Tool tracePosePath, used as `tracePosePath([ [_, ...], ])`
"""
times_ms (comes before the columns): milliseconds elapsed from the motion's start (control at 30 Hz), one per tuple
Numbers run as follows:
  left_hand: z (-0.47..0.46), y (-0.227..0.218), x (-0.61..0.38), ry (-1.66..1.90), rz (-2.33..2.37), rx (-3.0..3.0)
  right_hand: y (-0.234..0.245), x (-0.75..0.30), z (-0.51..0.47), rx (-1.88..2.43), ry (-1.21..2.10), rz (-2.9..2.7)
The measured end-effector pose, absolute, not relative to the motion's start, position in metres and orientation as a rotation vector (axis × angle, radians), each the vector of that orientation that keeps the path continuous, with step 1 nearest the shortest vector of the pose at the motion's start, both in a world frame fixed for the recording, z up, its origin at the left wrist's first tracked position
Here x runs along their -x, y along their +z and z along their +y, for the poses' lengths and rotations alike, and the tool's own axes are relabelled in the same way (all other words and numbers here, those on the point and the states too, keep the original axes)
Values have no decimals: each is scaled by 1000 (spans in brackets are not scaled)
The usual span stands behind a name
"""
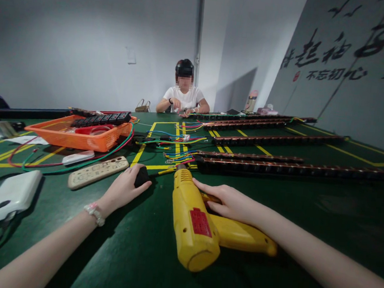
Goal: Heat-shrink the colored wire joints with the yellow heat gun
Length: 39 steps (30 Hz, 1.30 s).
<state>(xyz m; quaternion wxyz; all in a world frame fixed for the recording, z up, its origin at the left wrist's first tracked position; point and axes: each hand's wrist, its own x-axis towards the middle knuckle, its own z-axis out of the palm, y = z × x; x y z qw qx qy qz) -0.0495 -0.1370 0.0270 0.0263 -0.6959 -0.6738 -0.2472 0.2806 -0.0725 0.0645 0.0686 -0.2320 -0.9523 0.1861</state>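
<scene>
My right hand [230, 204] grips a yellow heat gun [189, 225] that lies on its side on the green table. The gun's metal nozzle [181, 166] points away from me at the wire ends of the nearest long black strip [278, 169]. My left hand [128, 187] is closed on a small black piece [142, 177], whose kind I cannot make out. A yellow wire [166, 172] runs from beside this piece toward the nozzle. Several coloured wires [177, 155] fan out from the strip's left end.
An orange basket [77, 139] holding black parts stands at the left. Nearer lie a beige patterned case [97, 172] and a white power bank [12, 197] with a cable. More black strips [277, 140] lie behind. Across the table [247, 276] sits a person [185, 96].
</scene>
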Motion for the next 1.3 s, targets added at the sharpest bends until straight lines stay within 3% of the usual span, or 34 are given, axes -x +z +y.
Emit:
tracePosePath([
  [300, -136, 26, 50, -747, -2086, 2157, 69, -250, -83, 686, 394, -2949],
  [600, -137, 26, 52, -776, -2062, 2180, 69, -218, -88, 560, 463, -2905],
  [1300, -137, 25, 54, -770, -2070, 2199, 69, -287, -64, 765, 573, -2872],
])
